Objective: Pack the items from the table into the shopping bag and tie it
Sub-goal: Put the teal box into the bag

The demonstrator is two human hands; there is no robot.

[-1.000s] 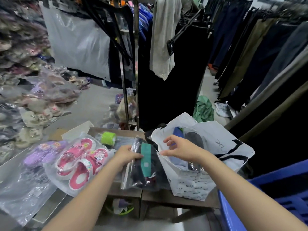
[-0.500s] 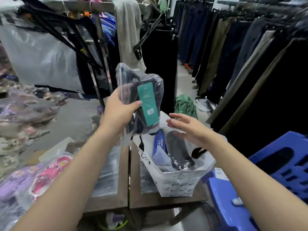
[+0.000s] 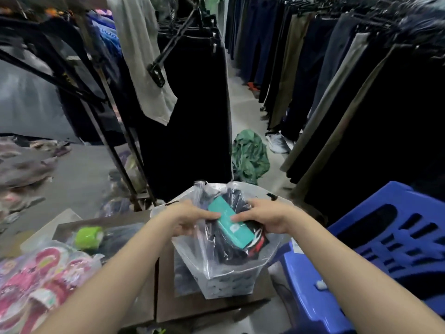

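A clear plastic packet of dark socks with a teal label (image 3: 230, 222) lies in the mouth of the white shopping bag (image 3: 226, 286), which stands on the brown table (image 3: 207, 307). My left hand (image 3: 190, 219) grips the packet's left side and my right hand (image 3: 263, 216) grips its right side, thumbs on top. A green roll (image 3: 88, 236) and a bag of pink children's slippers (image 3: 48, 273) lie on the table to the left. What lies deeper in the shopping bag is hidden by the packet.
A blue plastic stool (image 3: 375, 256) stands close on the right. Racks of hanging trousers (image 3: 337, 80) line the right and back. A green cloth (image 3: 250, 156) and a white shoe (image 3: 277, 142) lie on the floor beyond the table. Packed goods pile up at the left.
My left hand has brought the sock packet down from chest height into the bag's mouth. My right hand has left the bag's rim and taken hold of the packet.
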